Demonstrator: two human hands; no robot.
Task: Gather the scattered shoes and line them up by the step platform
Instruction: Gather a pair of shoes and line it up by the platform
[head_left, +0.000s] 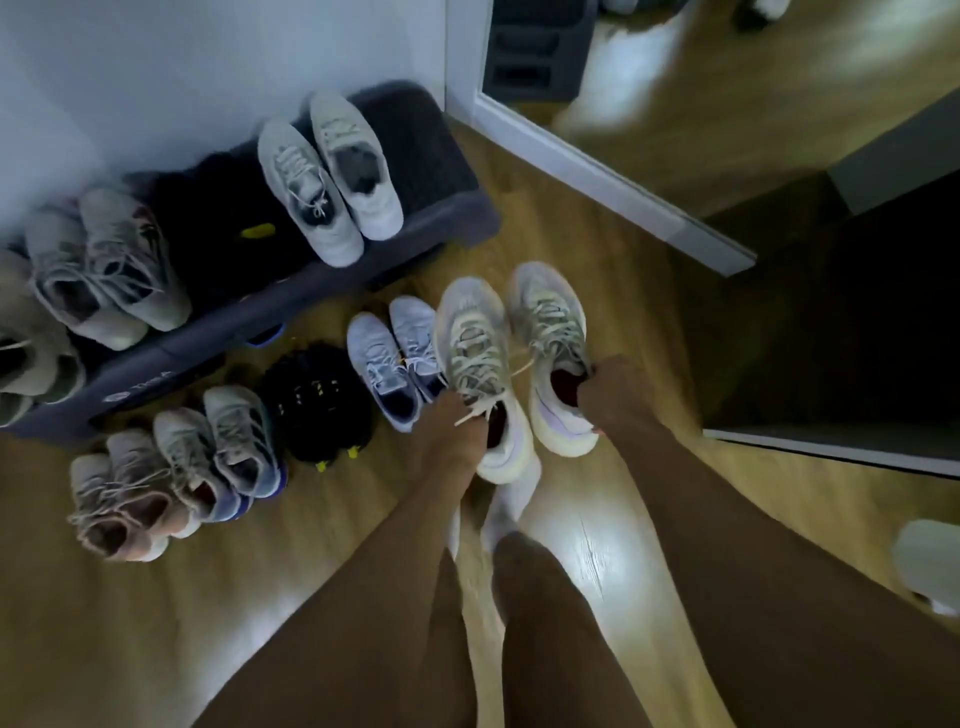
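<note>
We're gripping a cream sneaker in each hand here: the left hand (451, 418) is curling its fingers round the heel collar of the left cream sneaker (470, 343), and the right hand (613, 387) is clutching the collar of the right cream sneaker (548, 322), toes pointing to 12 o'clock. Both are sitting side by side near frame centre; whether they're touching the wood floor (156, 597) we can't tell. At their 9 o'clock the pale blue pair (389, 364) is ending a floor row running toward 8 o'clock: black pair (317, 400), grey pair (228, 441), pink pair (122, 499). The step platform (431, 150) is lying at 10 o'clock, carrying a white pair (332, 182).
</note>
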